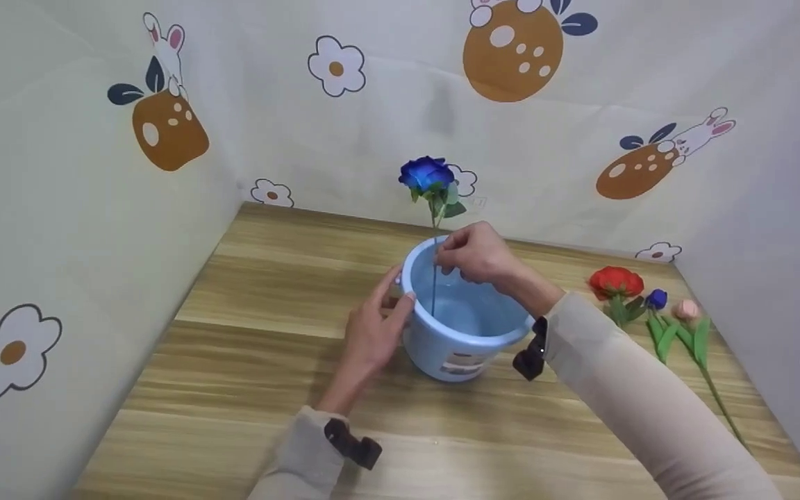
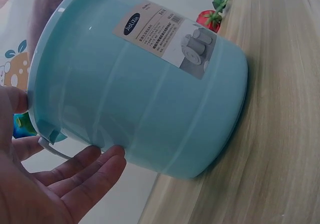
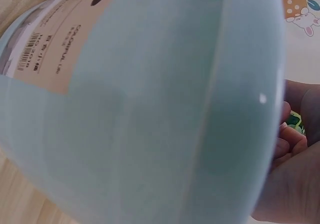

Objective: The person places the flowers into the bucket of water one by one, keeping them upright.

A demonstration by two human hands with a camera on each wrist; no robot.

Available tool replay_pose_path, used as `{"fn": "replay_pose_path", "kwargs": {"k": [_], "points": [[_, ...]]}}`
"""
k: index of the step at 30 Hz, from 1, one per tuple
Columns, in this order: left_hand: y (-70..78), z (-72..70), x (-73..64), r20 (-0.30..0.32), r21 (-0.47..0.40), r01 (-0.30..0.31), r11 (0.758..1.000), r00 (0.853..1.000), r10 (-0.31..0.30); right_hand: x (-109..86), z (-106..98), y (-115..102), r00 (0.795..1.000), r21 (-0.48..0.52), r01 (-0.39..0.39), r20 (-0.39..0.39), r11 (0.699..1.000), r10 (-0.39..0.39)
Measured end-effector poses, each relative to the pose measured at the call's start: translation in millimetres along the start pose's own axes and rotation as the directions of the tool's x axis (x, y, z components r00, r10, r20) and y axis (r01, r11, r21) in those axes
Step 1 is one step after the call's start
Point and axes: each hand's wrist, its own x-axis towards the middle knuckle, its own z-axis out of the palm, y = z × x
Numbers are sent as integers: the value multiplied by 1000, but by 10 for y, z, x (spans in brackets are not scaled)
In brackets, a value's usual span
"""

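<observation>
A blue artificial rose [image 1: 426, 175] stands upright over the light-blue bucket [image 1: 422, 351], its long thin stem reaching down inside the left part. My right hand [image 1: 480, 253] pinches that stem just above the bucket's opening. In the right wrist view the bucket wall [image 3: 150, 108] covers most of this hand. Against the bucket's left side rests my left hand [image 1: 376, 330], thumb at the rim. The left wrist view shows its spread fingers [image 2: 95, 179] touching the outer wall beside the thin handle [image 2: 52, 149].
To the right on the wooden table [image 1: 247, 389] lie a red artificial flower [image 1: 617, 283], a small dark-blue flower [image 1: 657, 299] and a pale pink flower [image 1: 687, 310] with a long green stem. Patterned cloth walls [image 1: 386, 132] enclose the table at the back and sides.
</observation>
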Motion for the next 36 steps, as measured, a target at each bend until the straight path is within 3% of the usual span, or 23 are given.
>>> {"fn": "replay_pose_path", "kwargs": {"k": [10,24,36], "points": [[16,-6,8,-4,13,14,1000,1000,-14,70,-17,-38,1000,-52,-17,23,999,18],[-15,-3,9,-17,34,-37,999,999,37,152,13,-75,999,-126,-18,25,992,22],[-6,6,24,-15,42,-1,999,1000,2,213,67,-104,998,-152,-38,43,988,45]]}}
